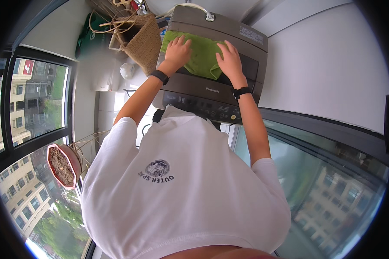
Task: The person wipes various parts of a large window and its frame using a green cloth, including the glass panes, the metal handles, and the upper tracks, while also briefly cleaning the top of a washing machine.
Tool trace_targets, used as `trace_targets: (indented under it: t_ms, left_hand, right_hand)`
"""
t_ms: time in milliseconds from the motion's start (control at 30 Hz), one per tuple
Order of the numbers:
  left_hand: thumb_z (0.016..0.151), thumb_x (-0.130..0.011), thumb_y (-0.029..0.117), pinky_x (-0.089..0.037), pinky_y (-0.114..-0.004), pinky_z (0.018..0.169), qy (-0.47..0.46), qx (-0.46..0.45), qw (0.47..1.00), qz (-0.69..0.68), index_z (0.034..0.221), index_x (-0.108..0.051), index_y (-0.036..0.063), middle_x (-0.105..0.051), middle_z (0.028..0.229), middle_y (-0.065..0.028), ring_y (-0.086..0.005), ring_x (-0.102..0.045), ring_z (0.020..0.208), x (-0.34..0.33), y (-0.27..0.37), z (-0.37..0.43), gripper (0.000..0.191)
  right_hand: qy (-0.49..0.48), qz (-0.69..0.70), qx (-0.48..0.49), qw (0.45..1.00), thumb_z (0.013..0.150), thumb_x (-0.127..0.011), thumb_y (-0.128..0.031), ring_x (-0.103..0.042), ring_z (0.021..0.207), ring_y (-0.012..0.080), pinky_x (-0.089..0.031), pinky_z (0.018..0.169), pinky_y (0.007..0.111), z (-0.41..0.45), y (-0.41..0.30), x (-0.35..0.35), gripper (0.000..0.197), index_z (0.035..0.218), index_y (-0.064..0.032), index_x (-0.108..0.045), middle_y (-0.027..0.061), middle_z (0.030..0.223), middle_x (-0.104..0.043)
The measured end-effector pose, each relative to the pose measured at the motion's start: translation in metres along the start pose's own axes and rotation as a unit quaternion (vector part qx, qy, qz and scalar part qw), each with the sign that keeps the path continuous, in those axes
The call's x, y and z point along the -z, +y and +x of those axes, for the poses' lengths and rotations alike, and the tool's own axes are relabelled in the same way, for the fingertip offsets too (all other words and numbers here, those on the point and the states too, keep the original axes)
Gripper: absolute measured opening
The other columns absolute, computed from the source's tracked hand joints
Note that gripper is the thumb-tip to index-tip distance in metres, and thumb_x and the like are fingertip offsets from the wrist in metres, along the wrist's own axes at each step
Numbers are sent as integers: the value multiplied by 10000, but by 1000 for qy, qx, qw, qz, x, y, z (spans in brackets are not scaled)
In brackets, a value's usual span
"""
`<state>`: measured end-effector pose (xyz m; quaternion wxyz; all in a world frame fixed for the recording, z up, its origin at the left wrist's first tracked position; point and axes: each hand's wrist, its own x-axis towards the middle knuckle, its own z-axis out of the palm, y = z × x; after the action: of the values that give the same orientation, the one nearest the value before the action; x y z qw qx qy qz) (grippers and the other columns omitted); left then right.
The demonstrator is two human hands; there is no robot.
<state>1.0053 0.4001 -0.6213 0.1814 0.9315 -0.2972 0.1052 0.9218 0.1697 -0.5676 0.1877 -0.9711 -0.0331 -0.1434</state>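
Observation:
A green cloth (202, 56) lies spread over the lid of a grey Panasonic top-loading washing machine (188, 85). My left hand (179, 51) rests on the cloth's left part, fingers slightly curled and apart. At the cloth's right edge is my right hand (230, 61), its fingers spread and the fingertips at the fabric. Neither hand is plainly closed on the cloth. One corner of the cloth, near the right hand, is folded over. Both wrists wear a black band. The control panel (210, 108) is on the machine's near side, partly hidden by the white shirt.
Left of the machine stand a woven basket (144, 42) with dry stems, a green bag (95, 42) and a white round container (127, 70). A potted plant (76, 162) is by the window. A white hose (201, 9) joins the machine's back; glass panels (311, 168) are at right.

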Motion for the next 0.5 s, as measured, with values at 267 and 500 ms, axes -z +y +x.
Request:
trace_targets:
  t_ms: [267,500]
  left_hand:
    - [914,-624,344,-253,-518,1175,-40,-35,997,55,1498,-403,131,-335,1560,-184,-382,-319,1437,-16,13,-59,660]
    - [955,-540,453,-233,-564,1168,-61,30,997,47,1472,-441,78,-351,1537,-255,-447,-323,1419,-24,20,-30,646]
  right_hand:
    - [-125,-23,4,992,983,-582,-279,-319,1441,404,-330,1147,500,-55,-2,-39,509,1460,-133,-480,193,1572,-333]
    - [-53,-9,-13,998,947,-599,-269,-389,1377,446,-396,1064,561,-30,9,-54,514,1415,-79,-505,234,1501,-403]
